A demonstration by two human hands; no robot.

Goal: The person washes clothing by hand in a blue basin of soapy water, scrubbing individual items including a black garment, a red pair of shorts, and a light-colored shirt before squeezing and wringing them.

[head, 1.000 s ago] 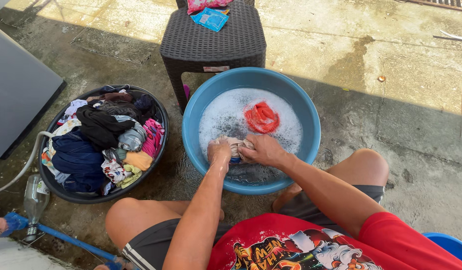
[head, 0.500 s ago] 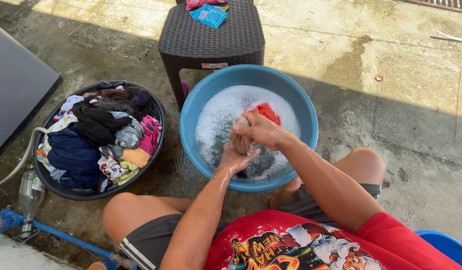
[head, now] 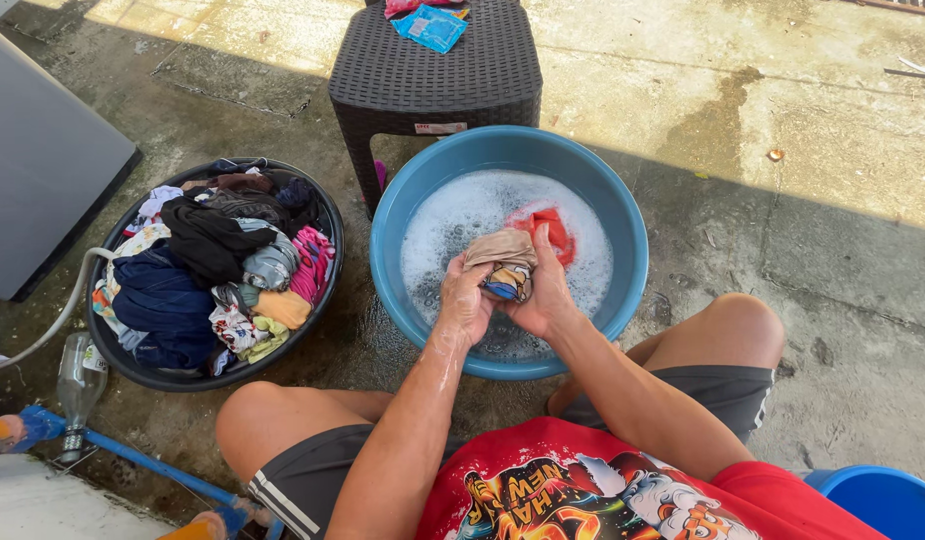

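Both hands are up over the blue basin (head: 393, 215), pressed together around a bunched, wet beige garment (head: 503, 260) that sits between the palms just above the suds. The left hand (head: 467, 300) has its fingers curled around the near left side of the bundle, thumb up against the cloth, wrist and forearm shiny with water and foam. The right hand (head: 543, 296) cups the other side, fingers wrapped upward around the fabric so that the tips lie against the back of it; neither hand is spread flat, both are clenched on the cloth. A bit of blue and yellow fabric pokes out at the lower edge of the bundle, right where the two hands meet. Behind the hands, a red garment (head: 549, 228) lies half sunk in the foamy water (head: 453, 225), just beyond the right fingers and possibly brushing them, though I cannot tell for sure. To the left of the basin, close by, a black tub (head: 331, 222) is heaped with dry-looking clothes in dark blue, black, pink and orange. A dark woven stool (head: 433, 75) stands at the far side of the basin with a blue packet (head: 433, 25) on top.
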